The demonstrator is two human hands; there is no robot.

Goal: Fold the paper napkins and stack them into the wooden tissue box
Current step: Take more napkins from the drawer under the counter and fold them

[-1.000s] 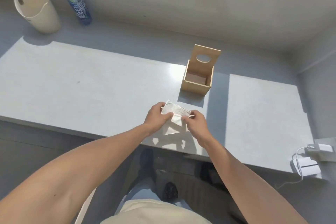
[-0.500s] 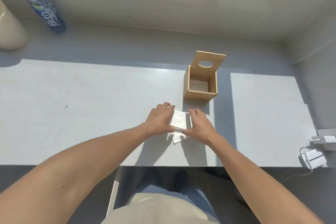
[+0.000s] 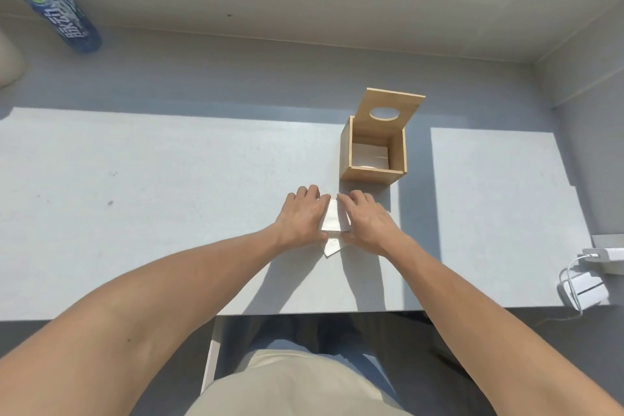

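A white paper napkin (image 3: 333, 220) lies flat on the grey table (image 3: 169, 213), folded small, with a corner of paper sticking out toward me. My left hand (image 3: 301, 217) presses on its left side and my right hand (image 3: 364, 220) presses on its right side, fingers flat. Just beyond my right hand stands the wooden tissue box (image 3: 373, 175), its lid with an oval hole tilted up at the back. Folded white napkins (image 3: 369, 156) lie inside it.
A blue-labelled water bottle (image 3: 57, 12) stands at the far left by the wall. A white charger with its cable (image 3: 582, 287) lies at the table's right edge. The table's front edge runs just below my forearms.
The napkin went from being held up between my fingers to lying on the table, and both hands have closed in over it, pressing it flat. The view has tilted down.
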